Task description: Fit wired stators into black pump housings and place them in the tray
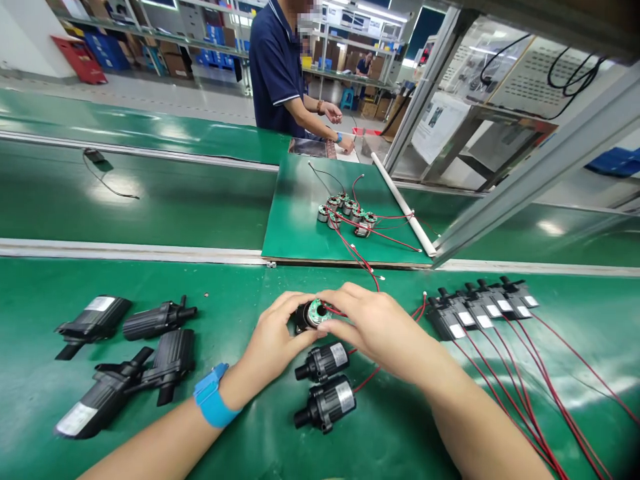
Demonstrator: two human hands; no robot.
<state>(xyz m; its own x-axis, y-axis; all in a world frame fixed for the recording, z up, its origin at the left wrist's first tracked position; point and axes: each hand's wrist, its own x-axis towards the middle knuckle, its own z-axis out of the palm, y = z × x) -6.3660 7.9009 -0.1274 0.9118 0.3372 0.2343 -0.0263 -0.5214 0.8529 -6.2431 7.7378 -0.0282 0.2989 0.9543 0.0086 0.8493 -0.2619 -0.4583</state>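
At the middle of the green bench, my left hand [273, 337] grips a black pump housing [301, 319] between thumb and fingers. A motor core with a green ring-shaped circuit board [316, 312] sits at the housing's mouth. My right hand [367, 327] pinches this core from the other side, and red wires run out under its fingers. How deep the core is in the housing cannot be made out. Just below my hands lie two black pumps, an upper one [323, 361] and a lower one [327, 403], with silver labels and red wires. A blue wrist strap [216, 395] circles my left wrist.
Several black pumps [165, 360] lie at left; several labelled pumps [483, 308] with red wires are lined up at right. A raised green board [295, 227] bears several motor cores [345, 210]. Beside it rises a metal post [530, 160]. Across the bench stands a co-worker [275, 73].
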